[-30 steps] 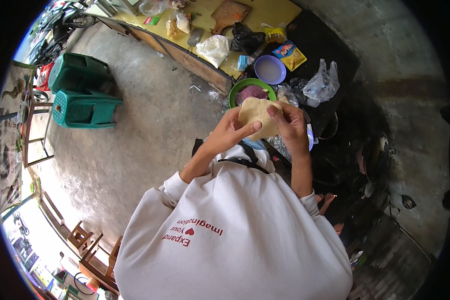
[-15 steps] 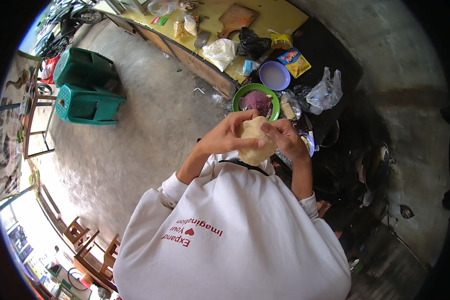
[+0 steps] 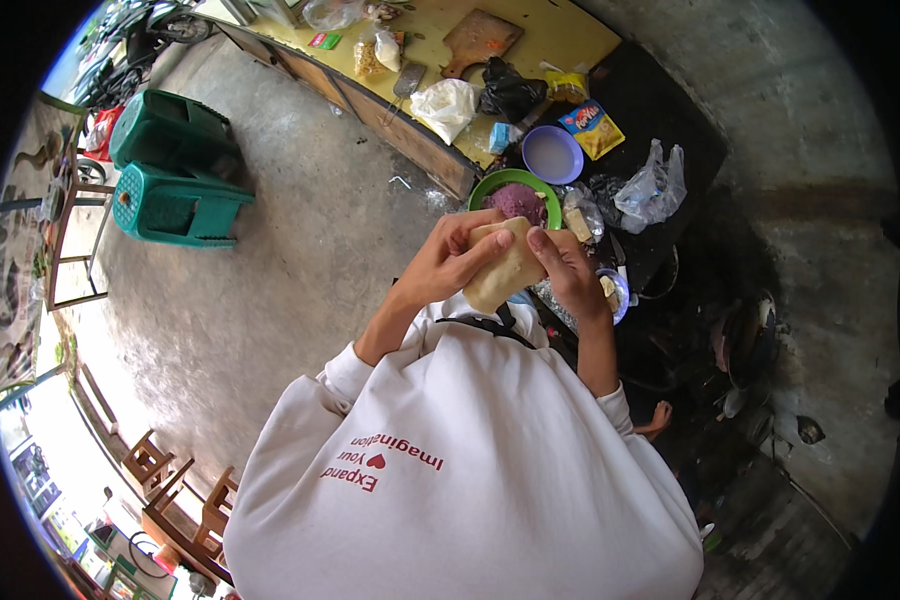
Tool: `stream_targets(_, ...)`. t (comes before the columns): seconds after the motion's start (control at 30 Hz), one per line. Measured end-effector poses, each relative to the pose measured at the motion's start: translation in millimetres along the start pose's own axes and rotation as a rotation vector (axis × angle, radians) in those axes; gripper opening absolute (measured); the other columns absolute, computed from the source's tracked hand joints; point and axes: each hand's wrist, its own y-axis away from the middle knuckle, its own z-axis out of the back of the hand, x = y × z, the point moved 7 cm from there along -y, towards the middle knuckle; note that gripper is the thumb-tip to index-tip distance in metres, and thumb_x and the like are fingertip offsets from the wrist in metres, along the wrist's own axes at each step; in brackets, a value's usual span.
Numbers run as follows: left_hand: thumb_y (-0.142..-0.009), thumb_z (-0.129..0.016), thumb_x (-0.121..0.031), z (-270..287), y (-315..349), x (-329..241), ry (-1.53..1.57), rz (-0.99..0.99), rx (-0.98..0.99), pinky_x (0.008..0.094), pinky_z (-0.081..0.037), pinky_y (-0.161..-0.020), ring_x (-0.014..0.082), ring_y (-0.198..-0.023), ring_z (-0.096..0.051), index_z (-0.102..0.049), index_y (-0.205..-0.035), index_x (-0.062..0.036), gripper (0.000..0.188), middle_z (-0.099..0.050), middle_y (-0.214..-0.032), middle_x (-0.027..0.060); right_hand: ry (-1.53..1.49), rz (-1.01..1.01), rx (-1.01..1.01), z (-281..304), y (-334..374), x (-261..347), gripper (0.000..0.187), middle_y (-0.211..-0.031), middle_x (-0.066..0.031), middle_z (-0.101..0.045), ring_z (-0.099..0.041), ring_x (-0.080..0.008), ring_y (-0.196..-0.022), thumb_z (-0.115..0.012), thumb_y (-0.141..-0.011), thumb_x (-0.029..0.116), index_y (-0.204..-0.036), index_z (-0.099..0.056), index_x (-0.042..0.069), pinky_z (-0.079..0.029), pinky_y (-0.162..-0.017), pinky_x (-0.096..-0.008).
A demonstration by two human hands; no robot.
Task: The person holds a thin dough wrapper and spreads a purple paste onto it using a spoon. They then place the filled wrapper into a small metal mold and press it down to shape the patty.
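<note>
A flattened piece of pale dough (image 3: pixel 502 275) is held up in front of my chest. My left hand (image 3: pixel 450 262) grips its left edge, thumb across the top. My right hand (image 3: pixel 570 272) pinches the upper right edge between thumb and fingers. Just beyond my hands stands a green bowl (image 3: pixel 478 193) with a purple mash (image 3: pixel 516 202) in it. Beside that bowl lies a yellowish block in clear plastic (image 3: pixel 576 222). A small purple-rimmed bowl (image 3: pixel 621 290) with pale pieces sits past my right hand, near a knife (image 3: pixel 620 255).
Farther off are a purple bowl of whitish liquid (image 3: pixel 552 155), a yellow-blue packet (image 3: pixel 592 130), a clear plastic bag (image 3: pixel 655 190), a black bag (image 3: pixel 510 92), a white bag (image 3: pixel 444 108) and a wooden cutting board (image 3: pixel 482 42). Green plastic stools (image 3: pixel 175 205) stand on the floor at left.
The dough has tilted and looks narrower, its lower end turned to the left. Both thumbs have shifted up to its upper edge.
</note>
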Motion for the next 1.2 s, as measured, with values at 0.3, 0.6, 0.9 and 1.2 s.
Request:
stream_targets(0.3, -0.105, -0.056, -0.043, 5, 6, 47, 0.673, 0.169, -0.229, 0.0263, -0.055, -0.076, 0.0105, -0.093, -0.068, -0.061, -0.125, -0.0035, 0.044, -0.071, -0.108, 0.0027, 0.027, 0.067, -0.089, -4, -6, 9, 0.034, -0.074, 0.0033, -0.065, -0.055, -0.0017, -0.068, -0.061, -0.106, 0.027, -0.089, -0.072, -0.001, -0.042, -0.060, -0.0233)
stream_targets(0.6, -0.103, -0.066, -0.034, 14, 8, 38, 0.116, 0.026, -0.195, 0.0230, -0.047, -0.070, 0.0038, -0.083, -0.061, -0.068, -0.115, 0.0010, 0.037, -0.070, -0.095, -0.0018, -0.089, -0.008, -0.158, 9, 3, -14, 0.034, -0.077, 0.0029, -0.067, -0.056, -0.0020, -0.070, -0.062, -0.105, 0.027, -0.092, -0.071, -0.003, -0.041, -0.060, -0.0214)
stream_targets(0.9, -0.100, -0.070, -0.030, -1, 4, 9, 0.111, 0.076, -0.143, 0.0249, -0.054, -0.053, 0.0086, -0.073, -0.068, -0.063, -0.117, 0.0035, 0.039, -0.071, -0.089, 0.0046, -0.293, -0.132, -0.174, 2, -3, -35, 0.032, -0.106, -0.0024, -0.071, -0.066, -0.0101, -0.096, -0.060, -0.105, 0.030, -0.118, -0.067, 0.002, -0.052, -0.085, -0.0271)
stream_targets(1.2, -0.099, -0.070, -0.022, -8, -1, -2, 0.173, 0.091, -0.088, 0.0238, -0.056, -0.048, 0.0090, -0.069, -0.067, -0.044, -0.136, -0.0030, 0.049, -0.066, -0.097, 0.0048, 0.082, 0.008, -0.206, 5, -3, -5, 0.034, -0.096, -0.0055, -0.073, -0.068, -0.0114, -0.086, -0.060, -0.105, 0.031, -0.115, -0.068, 0.000, -0.054, -0.075, -0.0300)
